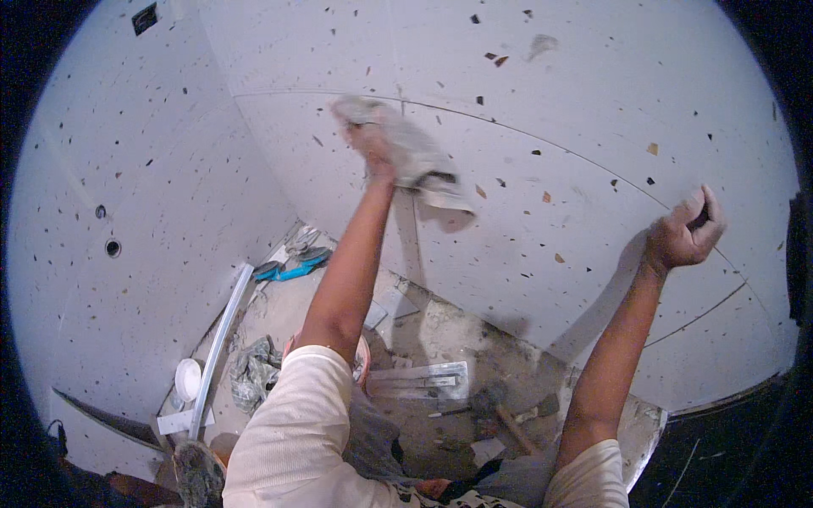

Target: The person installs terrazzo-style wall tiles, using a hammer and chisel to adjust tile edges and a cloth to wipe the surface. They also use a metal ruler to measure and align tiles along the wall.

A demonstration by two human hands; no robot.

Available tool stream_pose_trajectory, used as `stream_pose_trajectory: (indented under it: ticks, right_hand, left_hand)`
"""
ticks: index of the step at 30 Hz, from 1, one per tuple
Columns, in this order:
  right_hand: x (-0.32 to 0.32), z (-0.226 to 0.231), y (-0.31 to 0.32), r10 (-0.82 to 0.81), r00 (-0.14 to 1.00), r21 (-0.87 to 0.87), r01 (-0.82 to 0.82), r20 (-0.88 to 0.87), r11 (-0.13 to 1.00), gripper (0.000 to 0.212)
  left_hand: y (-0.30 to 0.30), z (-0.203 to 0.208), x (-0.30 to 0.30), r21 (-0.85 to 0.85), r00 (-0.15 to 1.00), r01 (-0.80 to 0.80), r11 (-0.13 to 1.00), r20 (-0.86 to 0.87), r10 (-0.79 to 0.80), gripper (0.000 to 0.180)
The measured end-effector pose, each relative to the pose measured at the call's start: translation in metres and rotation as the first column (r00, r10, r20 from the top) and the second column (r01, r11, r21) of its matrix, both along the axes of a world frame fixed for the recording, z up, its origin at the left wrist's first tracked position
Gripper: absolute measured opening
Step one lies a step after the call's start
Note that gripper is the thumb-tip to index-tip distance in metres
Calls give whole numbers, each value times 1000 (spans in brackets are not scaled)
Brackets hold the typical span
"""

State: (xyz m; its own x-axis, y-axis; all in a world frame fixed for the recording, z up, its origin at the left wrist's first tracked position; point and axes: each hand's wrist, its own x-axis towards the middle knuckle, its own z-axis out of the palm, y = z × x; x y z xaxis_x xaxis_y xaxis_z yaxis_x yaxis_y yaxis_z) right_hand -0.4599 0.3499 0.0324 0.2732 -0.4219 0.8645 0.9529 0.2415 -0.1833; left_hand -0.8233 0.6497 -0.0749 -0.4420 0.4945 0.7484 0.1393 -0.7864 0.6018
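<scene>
My left hand is closed on a pale grey cloth at the speckled white wall. Both hand and cloth are smeared by motion. The cloth trails down to the right across a seam between wall panels. On the right, my right hand is raised near the same wall, close to a curved joint line. Its fingers are curled in toward the thumb, and whatever they might hold is hidden.
Below, the dusty floor holds a long metal bar, a white bowl, crumpled plastic, blue-and-grey items, a pinkish bucket partly behind my arm, a flat metal plate and a wooden-handled tool.
</scene>
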Motion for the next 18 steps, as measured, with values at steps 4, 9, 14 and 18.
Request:
stream_pose_trajectory:
  ticks: [4,9,14,18]
  right_hand:
    - [-10,-2,0,45,998,-29,-46,-33,998,14]
    - [3,1,-7,-96,995,-76,98,20,992,13]
    - [-4,1,-9,-10,995,-64,3,-100,998,13]
    - [4,-3,-10,-114,989,-88,122,92,989,13]
  left_hand:
    - [9,-1,-16,-177,887,-337,925,-388,249,64]
    - [-76,50,97,-62,991,135,989,28,-133,72]
    - [-110,51,90,47,931,-233,971,-276,237,63]
    - [-61,57,30,-127,952,-263,956,-193,237,66]
